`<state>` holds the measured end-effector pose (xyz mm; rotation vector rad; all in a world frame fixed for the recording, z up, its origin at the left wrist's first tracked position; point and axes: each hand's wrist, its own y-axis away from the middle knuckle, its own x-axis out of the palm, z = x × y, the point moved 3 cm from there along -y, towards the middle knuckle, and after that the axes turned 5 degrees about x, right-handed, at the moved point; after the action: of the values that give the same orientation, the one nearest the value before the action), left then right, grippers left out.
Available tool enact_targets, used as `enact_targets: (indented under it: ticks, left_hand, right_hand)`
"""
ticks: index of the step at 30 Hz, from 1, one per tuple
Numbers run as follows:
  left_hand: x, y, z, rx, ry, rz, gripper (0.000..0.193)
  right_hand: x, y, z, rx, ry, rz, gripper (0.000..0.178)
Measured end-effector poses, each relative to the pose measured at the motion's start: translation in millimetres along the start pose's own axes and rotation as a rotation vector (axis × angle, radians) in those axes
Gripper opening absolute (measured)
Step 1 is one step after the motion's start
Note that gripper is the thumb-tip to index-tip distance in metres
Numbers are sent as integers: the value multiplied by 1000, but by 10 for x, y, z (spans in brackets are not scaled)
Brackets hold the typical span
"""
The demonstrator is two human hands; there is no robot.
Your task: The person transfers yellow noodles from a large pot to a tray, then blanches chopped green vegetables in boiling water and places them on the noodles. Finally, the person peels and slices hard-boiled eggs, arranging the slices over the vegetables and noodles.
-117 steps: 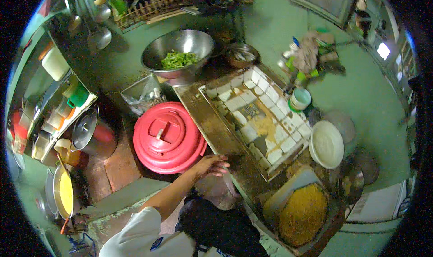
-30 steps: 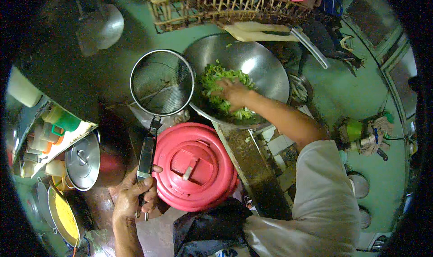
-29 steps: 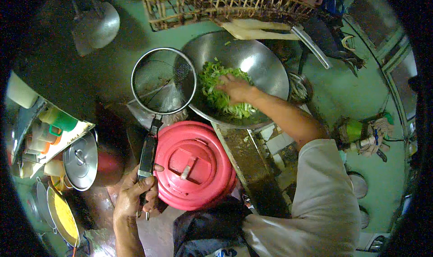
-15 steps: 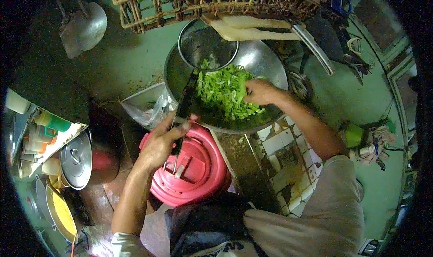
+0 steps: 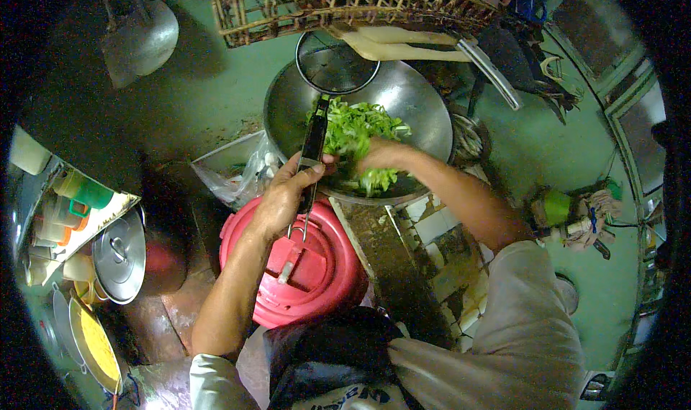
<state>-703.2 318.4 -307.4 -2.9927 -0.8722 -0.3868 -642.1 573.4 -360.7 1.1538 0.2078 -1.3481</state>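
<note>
Steel bowl is standing before me; a strainer is overlapping its far rim, seemingly leaving chopped greens reachable inside. Left hand is gripping the strainer's handle; right hand is touching greens, closure hidden.

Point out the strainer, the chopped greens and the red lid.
Strainer (image 5: pixel 315 131): head view, on its black handle.
Chopped greens (image 5: pixel 360 125): head view, on the upper part of the heap.
Red lid (image 5: pixel 322 264): head view, on its top surface, just right of the lid's middle.
</note>
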Motion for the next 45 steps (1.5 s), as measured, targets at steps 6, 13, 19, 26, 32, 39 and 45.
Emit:
enact_targets:
  ticks: [6,13,19,26,32,39,45]
  left_hand:
    - [-215,115,-139,-28,228,95,39]
    - [-122,47,7,34,142,59,43]
    - [-34,-11,123,8,-48,-15,46]
    - [-13,7,63,31,-58,21,44]
    - [69,63,39,2,-25,-40,36]
    - [102,44,78,6,-46,-51,41]
    - [210,26,45,-22,42,3,43]
  right_hand:
    - [-598,170,-605,177,-578,102,44]
    - [-41,31,59,-198,73,-54,65]
    - [362,87,157,-245,282,185,60]
    - [-766,498,-759,-169,-196,-3,51]
    - [-708,359,-880,33,139,-164,73]
    - [72,547,-493,169,453,3,102]
    - [267,273,-452,-15,573,-16,76]
